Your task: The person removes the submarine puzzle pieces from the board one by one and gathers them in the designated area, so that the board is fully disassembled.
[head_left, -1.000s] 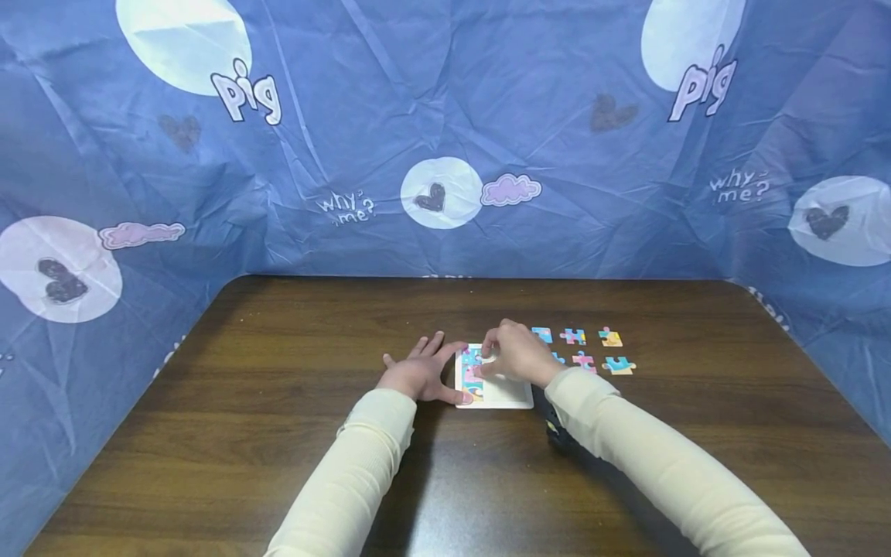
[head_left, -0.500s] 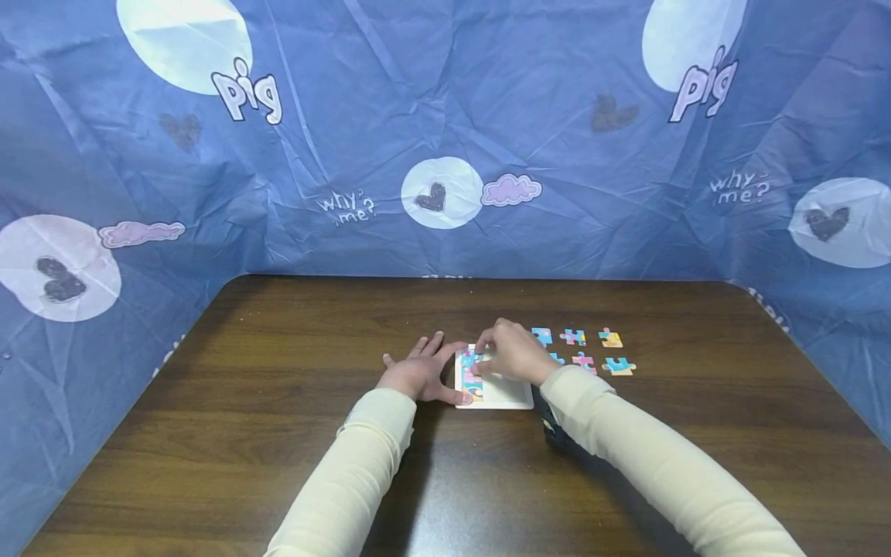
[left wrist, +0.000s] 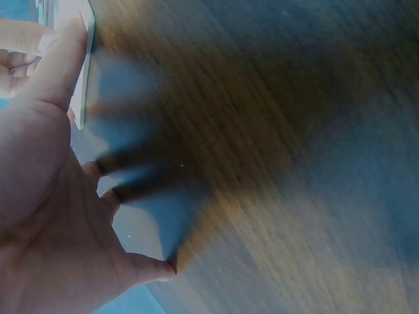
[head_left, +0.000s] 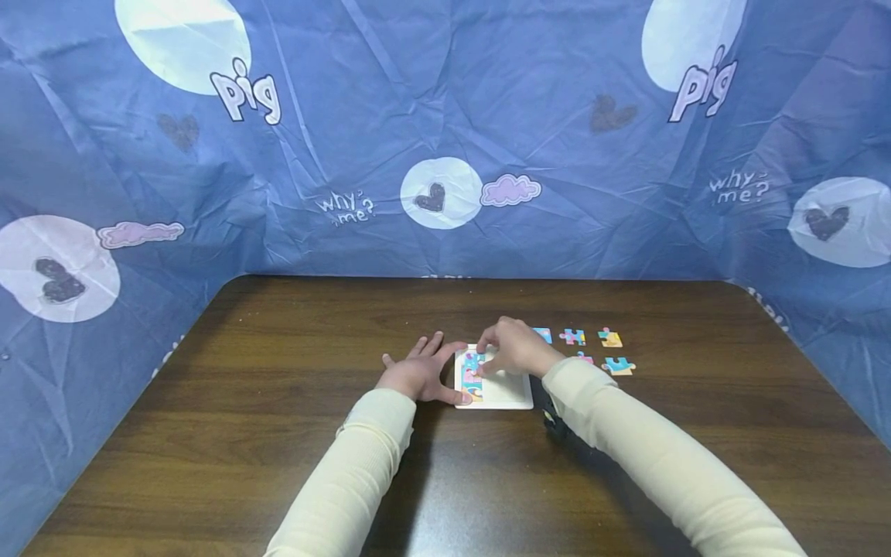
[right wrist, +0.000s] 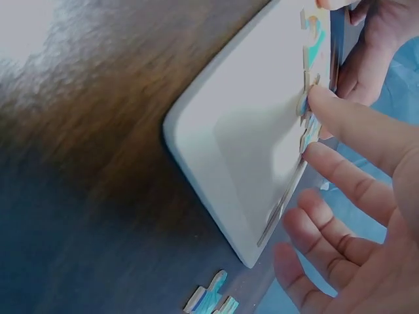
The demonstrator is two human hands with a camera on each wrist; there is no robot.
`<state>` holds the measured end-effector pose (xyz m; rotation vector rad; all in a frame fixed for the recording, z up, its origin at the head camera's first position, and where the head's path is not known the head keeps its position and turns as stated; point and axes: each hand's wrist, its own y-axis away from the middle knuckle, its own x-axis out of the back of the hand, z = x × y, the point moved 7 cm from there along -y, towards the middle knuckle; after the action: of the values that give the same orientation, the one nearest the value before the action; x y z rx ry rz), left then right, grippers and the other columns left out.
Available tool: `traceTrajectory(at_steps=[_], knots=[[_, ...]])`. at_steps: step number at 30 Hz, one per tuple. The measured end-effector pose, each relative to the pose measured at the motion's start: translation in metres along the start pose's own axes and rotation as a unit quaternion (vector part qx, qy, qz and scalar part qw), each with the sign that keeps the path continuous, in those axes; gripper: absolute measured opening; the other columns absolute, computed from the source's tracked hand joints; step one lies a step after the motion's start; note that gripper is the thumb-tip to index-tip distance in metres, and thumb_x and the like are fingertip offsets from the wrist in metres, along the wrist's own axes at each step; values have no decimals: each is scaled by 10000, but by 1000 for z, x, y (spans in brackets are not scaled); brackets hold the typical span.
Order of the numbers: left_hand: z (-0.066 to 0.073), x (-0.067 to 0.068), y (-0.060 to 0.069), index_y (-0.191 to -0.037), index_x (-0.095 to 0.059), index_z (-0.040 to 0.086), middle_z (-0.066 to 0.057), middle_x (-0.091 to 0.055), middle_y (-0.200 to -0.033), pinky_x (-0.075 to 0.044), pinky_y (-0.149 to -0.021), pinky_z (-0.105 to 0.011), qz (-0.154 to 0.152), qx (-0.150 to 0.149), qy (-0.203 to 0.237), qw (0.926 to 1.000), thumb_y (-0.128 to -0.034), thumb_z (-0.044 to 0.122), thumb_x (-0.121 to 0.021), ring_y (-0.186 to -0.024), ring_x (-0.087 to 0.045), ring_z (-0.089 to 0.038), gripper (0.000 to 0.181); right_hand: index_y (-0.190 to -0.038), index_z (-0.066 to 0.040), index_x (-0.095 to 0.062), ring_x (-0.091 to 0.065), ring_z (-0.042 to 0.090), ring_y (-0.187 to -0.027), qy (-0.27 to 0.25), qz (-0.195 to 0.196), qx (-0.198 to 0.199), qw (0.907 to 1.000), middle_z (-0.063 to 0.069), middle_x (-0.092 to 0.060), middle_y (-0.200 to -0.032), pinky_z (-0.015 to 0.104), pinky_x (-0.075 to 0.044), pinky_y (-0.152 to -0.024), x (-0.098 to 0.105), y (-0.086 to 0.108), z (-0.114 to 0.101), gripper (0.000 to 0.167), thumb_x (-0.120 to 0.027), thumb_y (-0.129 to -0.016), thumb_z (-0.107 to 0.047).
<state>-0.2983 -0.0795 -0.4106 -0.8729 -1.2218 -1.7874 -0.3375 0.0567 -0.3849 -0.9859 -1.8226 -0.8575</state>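
Observation:
In the head view, a white puzzle board (head_left: 506, 394) lies on the table with a column of colourful pieces (head_left: 472, 393) along its left side. My left hand (head_left: 415, 377) is spread at that side, thumb on the near corner and index finger at the far corner. The left wrist view shows its other fingertips on the table. With thumb and index finger, my right hand (head_left: 517, 348) pinches a small jigsaw piece (right wrist: 308, 135) at the far end of the column. Its other fingers hang loosely bent in the right wrist view. Fingers partly hide the piece.
Several loose jigsaw pieces lie right of the board, including a yellow one (head_left: 611, 338), a pink-and-blue one (head_left: 574, 336) and a blue-and-yellow one (head_left: 619, 366). My right hand and sleeve cover part of the group. A blue printed cloth (head_left: 445, 116) encloses the table.
My right hand shifts slightly at the far end of the column, fingers still on the piece. Its sleeve now covers more of the loose pieces. My left hand stays in place.

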Motion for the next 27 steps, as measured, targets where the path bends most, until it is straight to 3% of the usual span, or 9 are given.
traceTrajectory(at_steps=[5, 11, 18, 27], knots=[[-3, -4, -6, -1601, -248, 381, -45, -60, -1714, -57, -1099, -796, 39, -31, 53, 10000, -848, 548, -775, -1566, -48, -271, 934, -1010, -139, -789, -613, 260, -1072, -141, 1, -45, 9999, 76, -666, -1086, 438, -509, -942, -1, 2, 1, 228, -876, -816, -222], [1, 0, 0, -1601, -261, 367, -47, -67, -1713, -72, -1114, -779, 12, -16, 63, 10000, -866, 518, -772, -1566, -57, -270, 908, -941, -120, -776, -615, 257, -1021, -221, 164, 295, 9992, 71, -655, -1029, 431, -507, -922, 2, 6, 4, 217, -898, -779, -195], [7, 5, 9, -1600, -276, 340, -68, -93, -1709, -93, -1114, -777, 52, -104, 55, 9999, -872, 509, -768, -1563, -82, -283, 895, -962, -121, -780, -573, 233, -920, -443, 391, 591, 9965, 70, -636, -987, 403, -487, -830, 14, 22, 16, 238, -895, -767, -195], [6, 5, 10, -1599, -278, 351, -54, -77, -1712, -66, -1119, -774, 44, -94, 172, 9998, -880, 470, -776, -1565, -65, -274, 882, -1020, -138, -768, -588, 321, -1078, -656, 269, 354, 9969, 97, -612, -1133, 494, -486, -920, 26, 44, 43, 224, -863, -828, -200]])
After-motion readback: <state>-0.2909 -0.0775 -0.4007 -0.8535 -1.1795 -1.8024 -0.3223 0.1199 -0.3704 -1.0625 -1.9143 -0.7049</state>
